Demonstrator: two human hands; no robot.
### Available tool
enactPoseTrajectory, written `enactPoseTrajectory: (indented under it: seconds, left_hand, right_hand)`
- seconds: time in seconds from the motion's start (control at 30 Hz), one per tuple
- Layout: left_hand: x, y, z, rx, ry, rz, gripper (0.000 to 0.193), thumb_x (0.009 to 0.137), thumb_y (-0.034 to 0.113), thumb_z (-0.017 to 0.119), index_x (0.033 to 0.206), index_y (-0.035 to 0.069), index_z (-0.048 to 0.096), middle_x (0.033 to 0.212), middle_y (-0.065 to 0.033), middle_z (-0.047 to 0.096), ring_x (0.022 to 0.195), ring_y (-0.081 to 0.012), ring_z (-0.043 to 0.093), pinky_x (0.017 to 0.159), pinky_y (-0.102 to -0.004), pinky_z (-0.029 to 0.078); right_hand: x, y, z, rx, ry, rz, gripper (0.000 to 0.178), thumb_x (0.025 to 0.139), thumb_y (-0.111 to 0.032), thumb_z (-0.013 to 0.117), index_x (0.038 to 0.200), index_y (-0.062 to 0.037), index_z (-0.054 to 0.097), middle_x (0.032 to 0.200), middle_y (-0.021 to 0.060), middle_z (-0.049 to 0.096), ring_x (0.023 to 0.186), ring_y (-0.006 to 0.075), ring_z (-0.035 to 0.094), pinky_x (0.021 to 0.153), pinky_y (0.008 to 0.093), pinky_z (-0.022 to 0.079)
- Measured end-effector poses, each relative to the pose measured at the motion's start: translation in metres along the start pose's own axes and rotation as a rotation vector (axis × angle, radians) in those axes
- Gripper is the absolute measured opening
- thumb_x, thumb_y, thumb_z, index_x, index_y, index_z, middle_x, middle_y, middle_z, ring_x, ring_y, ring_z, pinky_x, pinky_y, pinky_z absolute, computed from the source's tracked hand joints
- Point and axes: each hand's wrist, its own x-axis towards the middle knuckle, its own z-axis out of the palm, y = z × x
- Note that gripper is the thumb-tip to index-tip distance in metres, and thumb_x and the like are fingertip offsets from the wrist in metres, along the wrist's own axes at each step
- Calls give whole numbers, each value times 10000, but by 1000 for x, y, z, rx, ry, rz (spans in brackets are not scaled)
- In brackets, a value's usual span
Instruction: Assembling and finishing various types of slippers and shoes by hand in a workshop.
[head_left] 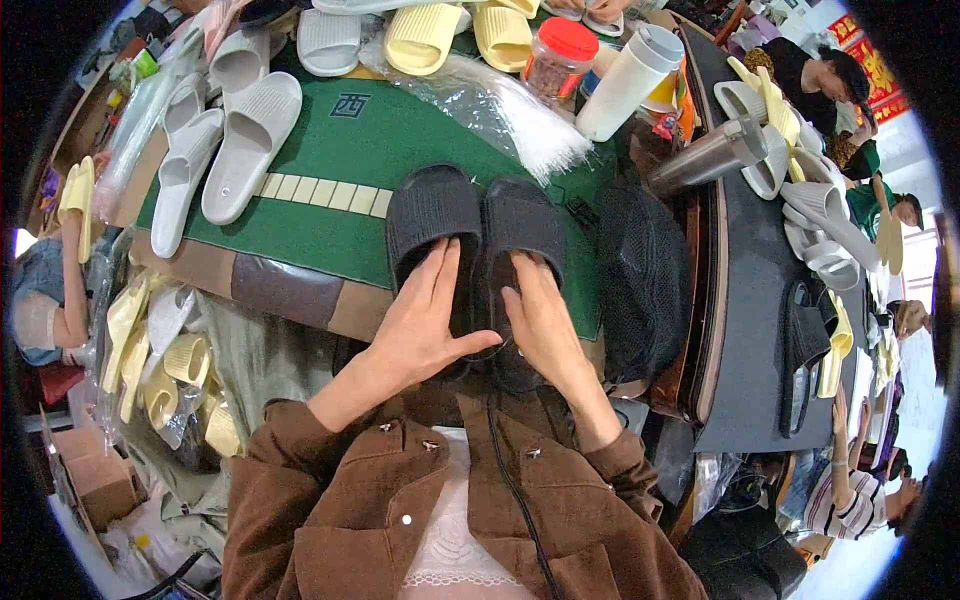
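A pair of black slide sandals lies side by side at the near edge of the green mat [430, 130], toes pointing away from me. My left hand [425, 315] rests on the left black slide [433, 205], its straight fingers reaching in under the strap and its thumb spread toward the other shoe. Inside the right black slide [524, 215] lie the outstretched fingers of my right hand [545, 315], with the thumb along the inner side. The straps hide some fingertips, and my hands cover part of both footbeds.
Grey slides [250, 150] lie on the left, yellow slides [420, 40] at the back. A red-lidded jar [558, 60], a white tumbler [630, 85] and a steel tumbler [710, 155] stand back right. A black mesh bag [643, 280] sits right. Other people work around.
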Motion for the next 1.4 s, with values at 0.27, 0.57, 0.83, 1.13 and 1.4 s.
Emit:
enactPoseTrajectory:
  seconds: [0.27,0.57,0.83,1.13,1.4]
  left_hand:
    - [21,5,26,-3,43,-69,1142,611,501,791,1361,-136,212,1387,-296,271,1282,-453,302,1076,-456,284]
    - [21,0,35,-52,107,-79,965,723,385,735,1361,-130,225,1379,-315,281,1276,-471,303,1058,-465,292]
    - [19,20,17,-146,23,-136,1109,660,447,781,1389,-118,167,1418,-320,235,1313,-451,272,1098,-446,254]
    - [15,16,39,-13,143,-26,1100,630,349,800,1390,-120,159,1399,-312,252,1304,-441,277,1098,-457,244]
    - [37,-1,33,13,73,-113,845,676,264,751,1300,-109,320,1270,-303,402,1185,-461,408,989,-482,369]
  right_hand:
    - [21,14,9,312,-164,283,422,903,-119,465,1280,50,380,1240,301,459,1149,456,428,973,422,343]
    - [22,16,2,644,-238,463,492,925,-192,465,1344,46,367,1308,123,468,1184,216,435,1010,305,324]
    - [18,31,20,719,-161,513,527,909,-240,478,1356,18,369,1387,205,393,1310,313,321,1083,344,215]
    - [19,22,19,635,-108,477,529,906,-254,495,1348,12,376,1401,224,366,1322,347,295,1080,370,216]
    - [7,14,15,229,-82,187,493,905,-227,535,1295,43,404,1317,274,400,1240,429,343,1054,421,256]
